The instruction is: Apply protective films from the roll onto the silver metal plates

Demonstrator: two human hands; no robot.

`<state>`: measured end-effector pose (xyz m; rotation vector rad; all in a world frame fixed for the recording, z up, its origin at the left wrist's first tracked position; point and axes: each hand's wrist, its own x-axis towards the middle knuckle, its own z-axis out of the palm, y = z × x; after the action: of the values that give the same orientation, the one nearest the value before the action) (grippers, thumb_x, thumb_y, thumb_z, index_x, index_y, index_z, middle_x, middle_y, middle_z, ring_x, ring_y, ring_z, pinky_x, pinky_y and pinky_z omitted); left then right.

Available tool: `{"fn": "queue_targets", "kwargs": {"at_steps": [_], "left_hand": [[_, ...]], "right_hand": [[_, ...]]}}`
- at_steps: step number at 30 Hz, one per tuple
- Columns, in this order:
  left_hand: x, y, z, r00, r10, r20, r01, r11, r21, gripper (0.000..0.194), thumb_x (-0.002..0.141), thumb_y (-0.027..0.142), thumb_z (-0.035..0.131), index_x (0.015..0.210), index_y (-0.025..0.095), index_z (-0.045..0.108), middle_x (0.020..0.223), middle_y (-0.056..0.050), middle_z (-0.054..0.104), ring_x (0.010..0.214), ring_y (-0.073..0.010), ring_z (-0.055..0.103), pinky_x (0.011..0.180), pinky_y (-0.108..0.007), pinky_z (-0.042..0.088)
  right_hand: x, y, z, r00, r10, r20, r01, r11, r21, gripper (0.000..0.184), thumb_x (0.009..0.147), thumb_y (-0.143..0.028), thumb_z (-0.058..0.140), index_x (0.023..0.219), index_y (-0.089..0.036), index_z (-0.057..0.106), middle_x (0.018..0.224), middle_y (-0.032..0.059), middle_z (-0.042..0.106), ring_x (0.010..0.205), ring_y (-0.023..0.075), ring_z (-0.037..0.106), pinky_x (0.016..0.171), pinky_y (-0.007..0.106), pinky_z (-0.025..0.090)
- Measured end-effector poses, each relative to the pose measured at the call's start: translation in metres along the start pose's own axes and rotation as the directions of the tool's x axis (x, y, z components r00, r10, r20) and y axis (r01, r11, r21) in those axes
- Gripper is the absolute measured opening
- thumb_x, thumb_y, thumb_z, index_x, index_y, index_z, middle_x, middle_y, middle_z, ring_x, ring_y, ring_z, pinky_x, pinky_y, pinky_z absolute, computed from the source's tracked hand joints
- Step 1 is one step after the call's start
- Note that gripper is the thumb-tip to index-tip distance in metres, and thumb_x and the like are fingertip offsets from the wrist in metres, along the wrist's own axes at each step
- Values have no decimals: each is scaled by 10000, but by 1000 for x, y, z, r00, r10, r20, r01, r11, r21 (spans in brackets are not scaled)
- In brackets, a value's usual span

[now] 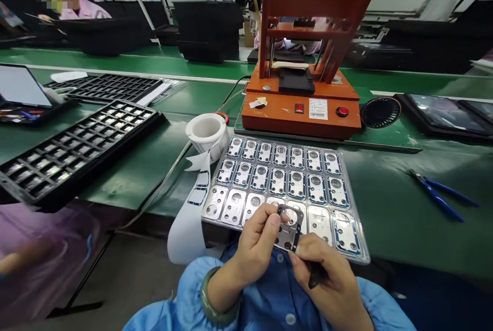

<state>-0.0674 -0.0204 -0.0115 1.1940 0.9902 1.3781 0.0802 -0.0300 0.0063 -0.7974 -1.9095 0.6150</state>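
Note:
My left hand [256, 243] pinches a small metal plate [285, 233] with holes and dark edging, held over the front of a clear plastic tray. My right hand [327, 274] is closed around a black tool [316, 275] that looks like tweezers; its tip is hidden by my fingers at the plate's lower right corner. Beneath both hands, the clear tray [365, 254] carries rows of similar silver plates, many with blue-black edging. Left of it stands a white roll [207, 133], from which a backing strip [187, 236] with dark frame-shaped stickers hangs past the table edge.
Behind the tray stands an orange press machine [300, 110] with a red button. Blue-handled pliers [439, 195] lie to the right. A black compartment tray [77, 151] of small parts sits at left. A person in pink [84, 10] is across the green table [389, 182].

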Motion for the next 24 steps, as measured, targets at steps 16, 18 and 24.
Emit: {"fn": "queue_targets", "kwargs": {"at_steps": [16, 18, 24], "left_hand": [[-13, 0, -25, 975, 73, -210, -51, 993, 107, 381, 934, 458, 361, 709, 188, 506, 638, -8, 491, 612, -135, 467, 598, -260, 390], [-13, 1, -29, 976, 76, -206, -54, 993, 109, 383, 940, 458, 344, 719, 189, 505, 641, -7, 496, 597, -131, 460, 585, -258, 391], [-11, 1, -41, 945, 160, -286, -94, 969, 229, 374, 949, 414, 353, 700, 182, 509, 647, -8, 506, 598, -121, 475, 582, -248, 399]], "right_hand": [[16, -3, 24, 980, -134, 145, 126, 990, 57, 180, 829, -48, 512, 874, -223, 504, 710, -1, 611, 619, 119, 609, 549, 209, 509], [19, -3, 27, 979, -135, 152, 127, 990, 60, 180, 828, -51, 519, 874, -223, 498, 718, 0, 612, 624, 117, 611, 547, 203, 506], [29, -4, 37, 969, -181, 167, 174, 983, 56, 191, 827, -51, 522, 920, -218, 513, 739, 8, 634, 644, 120, 624, 567, 206, 510]]}}
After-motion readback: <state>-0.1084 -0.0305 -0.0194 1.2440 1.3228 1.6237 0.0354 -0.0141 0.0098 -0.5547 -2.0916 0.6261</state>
